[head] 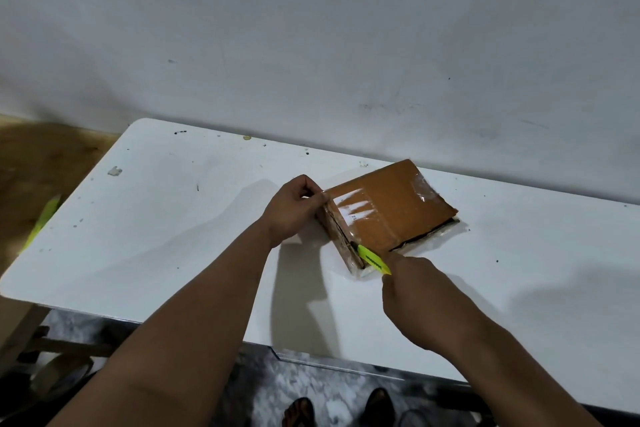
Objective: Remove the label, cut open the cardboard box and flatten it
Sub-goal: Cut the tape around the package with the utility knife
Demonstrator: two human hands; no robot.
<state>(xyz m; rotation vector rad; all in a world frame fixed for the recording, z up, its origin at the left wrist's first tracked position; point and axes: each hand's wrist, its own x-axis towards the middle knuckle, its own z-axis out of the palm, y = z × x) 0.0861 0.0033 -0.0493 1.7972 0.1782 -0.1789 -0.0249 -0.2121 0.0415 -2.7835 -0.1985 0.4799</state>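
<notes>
A flat brown cardboard box [388, 215] lies on the white table [173, 218], near the wall. The left hand [294, 208] pinches the box's left corner. The right hand [412, 284], just in front of the box, grips a yellow-green cutter [372, 258] whose tip meets the box's near-left edge.

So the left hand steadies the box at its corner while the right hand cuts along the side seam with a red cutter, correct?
Not quite: the cutter is yellow-green, not red. The head view shows the right hand holding it with the blade at the side seam of the box, while the left hand grips the box's corner on the table.
</notes>
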